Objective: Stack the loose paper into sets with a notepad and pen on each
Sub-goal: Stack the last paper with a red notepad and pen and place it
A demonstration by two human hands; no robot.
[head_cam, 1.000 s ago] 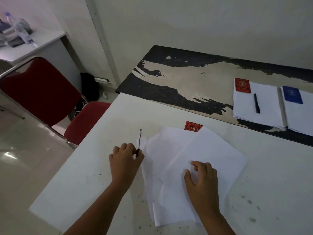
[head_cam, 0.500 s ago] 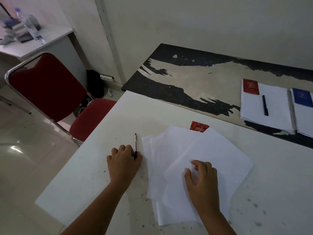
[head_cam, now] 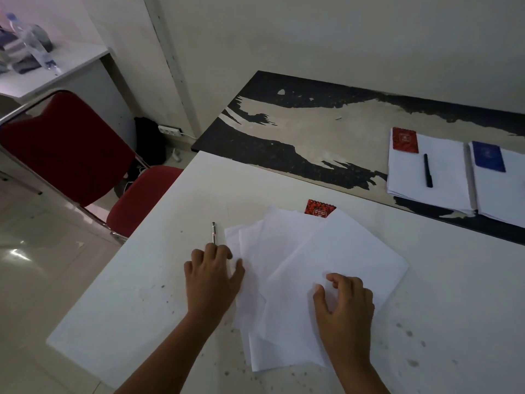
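Several loose white sheets (head_cam: 326, 251) lie fanned out on the white table (head_cam: 136, 302). A red notepad (head_cam: 319, 207) pokes out from under their far edge. A slim pen (head_cam: 213, 233) lies on the table just left of the sheets. My left hand (head_cam: 213, 277) rests flat over its near end, fingers apart and thumb touching the paper's left edge. My right hand (head_cam: 345, 302) presses bent fingers on the top sheet. At the back right lies a squared paper stack (head_cam: 449, 183) with a red notepad (head_cam: 404, 140) and black pen (head_cam: 428, 170) on it.
A second paper stack (head_cam: 508, 200) with a blue notepad (head_cam: 488, 156) lies at the right edge, on the worn dark table (head_cam: 284, 155). A red chair (head_cam: 65, 146) stands left of the white table. A side desk holds a water bottle (head_cam: 37, 46).
My left hand, a fist around the pen before, has spread out flat, with the pen lying on the table. My right hand stays on the sheets. The view shifted slightly.
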